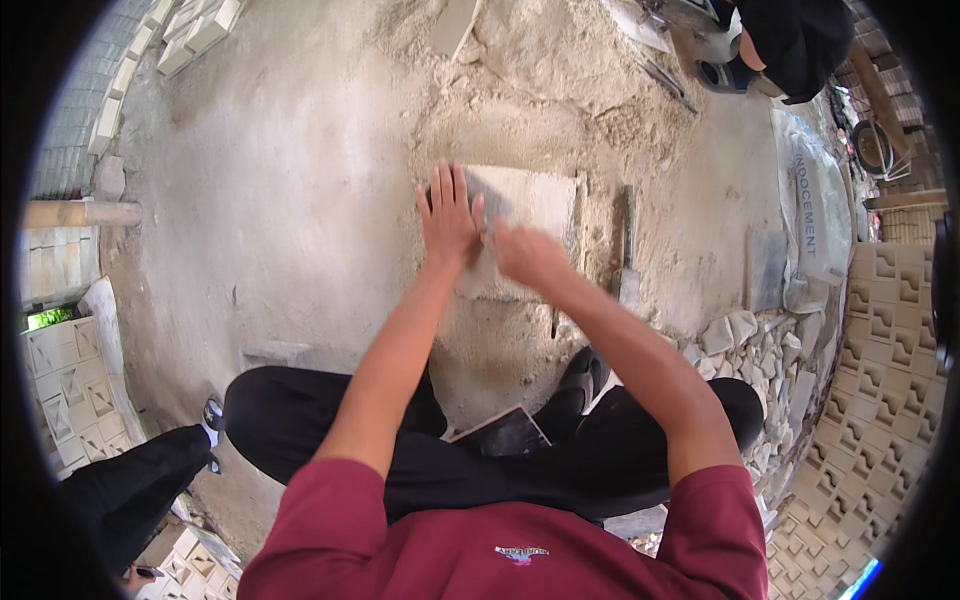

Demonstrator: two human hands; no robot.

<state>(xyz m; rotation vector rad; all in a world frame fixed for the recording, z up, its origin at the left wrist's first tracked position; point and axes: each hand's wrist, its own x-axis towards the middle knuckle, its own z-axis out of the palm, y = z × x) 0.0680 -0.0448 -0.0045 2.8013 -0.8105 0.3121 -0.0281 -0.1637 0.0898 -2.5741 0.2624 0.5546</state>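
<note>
A pale, square, flat slab of sandy mix (540, 195) lies on the ground in front of me, with a narrow strip along its right edge. My left hand (452, 222) rests on its left side, fingers stretched out and pointing away from me. Close beside it, my right hand (530, 255) is closed and slightly blurred. From it a flat grey blade (487, 200), like a trowel or scraper, slants across the slab toward my left fingers. The handle is hidden in my fist.
Loose sandy mix (545, 65) is heaped beyond the slab. A metal bar (628, 228) lies to its right. Near my feet is a dark square plate (505, 432). Broken stones (770, 385), a cement bag (820, 210) and stacked patterned blocks (880, 350) line the right. Other people (800, 45) are at top right and lower left.
</note>
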